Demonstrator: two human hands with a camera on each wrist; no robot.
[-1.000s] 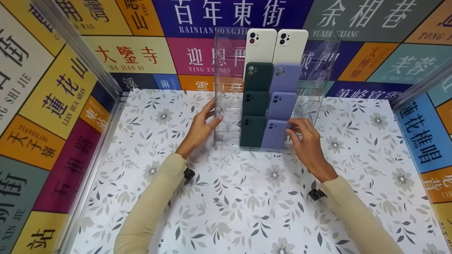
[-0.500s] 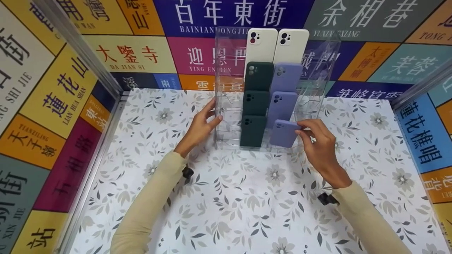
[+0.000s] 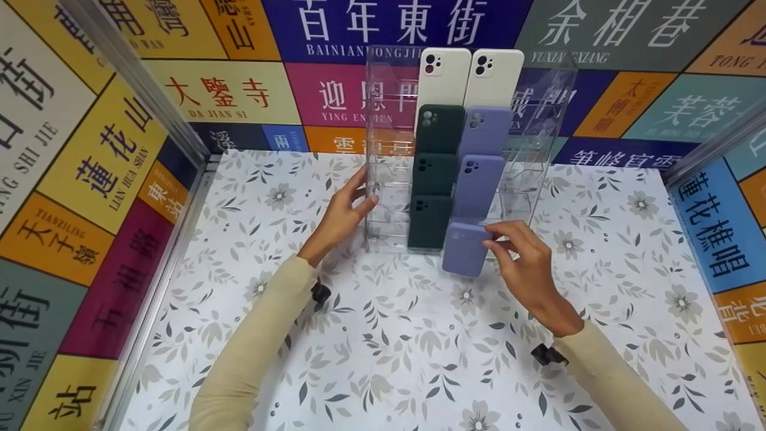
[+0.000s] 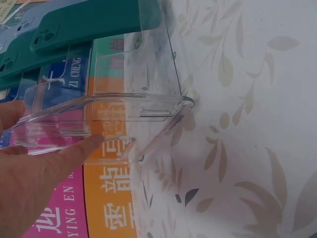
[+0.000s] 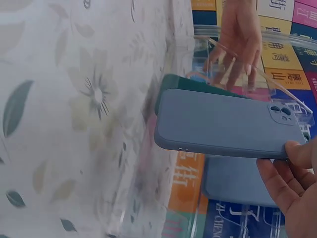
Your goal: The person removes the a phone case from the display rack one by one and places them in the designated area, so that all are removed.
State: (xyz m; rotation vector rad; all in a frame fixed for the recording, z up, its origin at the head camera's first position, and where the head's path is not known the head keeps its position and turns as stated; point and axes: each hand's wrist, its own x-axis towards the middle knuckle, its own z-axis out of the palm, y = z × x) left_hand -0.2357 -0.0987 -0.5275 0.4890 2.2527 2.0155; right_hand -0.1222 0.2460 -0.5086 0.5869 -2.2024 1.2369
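My right hand (image 3: 528, 269) pinches a purple phone case (image 3: 464, 252) by its upper right edge, thumb on one side and fingers on the other. The case is low in front of a clear tiered display stand (image 3: 386, 230); in the right wrist view it looks blue-grey, its camera cut-outs near my fingers. My left hand (image 3: 342, 218) holds the stand's left side, with the panel edge between thumb and fingers in the left wrist view. On the stand's tiers lean white phone cases (image 3: 446, 87), dark green phone cases (image 3: 429, 221) and other purple phone cases (image 3: 479, 182).
The stand is at the back of a table (image 3: 383, 359) with a floral cover, close to a back wall (image 3: 233, 96) of coloured panels with lettering. Framed side walls (image 3: 78, 239) rise left and right. Clear tier ledges (image 3: 520, 194) show right of the cases.
My right hand has pulled the lowest purple phone case off its place beside the green one, first rightward, then down and toward me. My left hand stays at the stand's side.
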